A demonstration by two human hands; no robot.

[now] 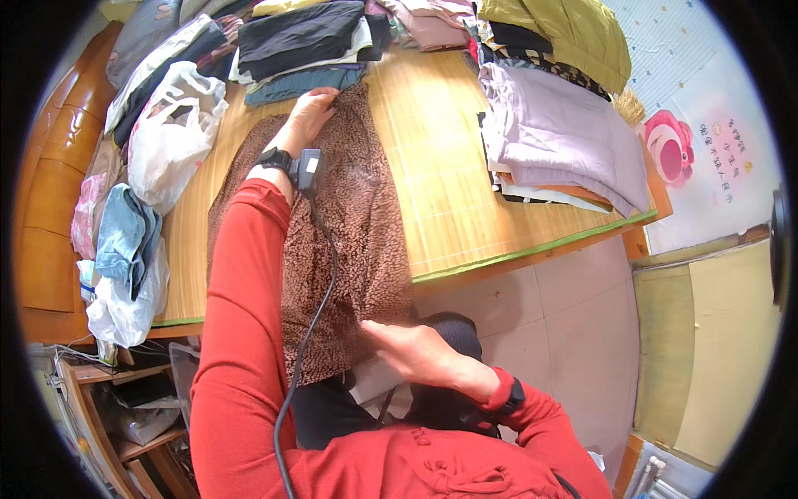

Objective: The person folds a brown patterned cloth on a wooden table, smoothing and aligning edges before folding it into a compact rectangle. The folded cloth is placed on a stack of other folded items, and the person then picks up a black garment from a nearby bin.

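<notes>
A brown fleecy garment (349, 231) lies over a bamboo mat, its near end hanging over the bed's edge towards my lap. My left hand (310, 115) is at its far end, close to a folded teal cloth; whether the fingers pinch the fabric is unclear. A dark strap with a small grey device and a black cable sits on that wrist. My right hand (414, 352) is at the garment's near right edge, fingertips against the fabric; its thumb side and any grip are partly hidden.
Folded dark clothes (299, 40) lie beyond the garment. Lilac folded clothes (555, 134) are stacked at right, an olive garment (561, 37) behind them. White plastic bags (174, 137) and folded light-blue jeans (124, 234) sit at left. An open shelf (134, 418) stands at lower left.
</notes>
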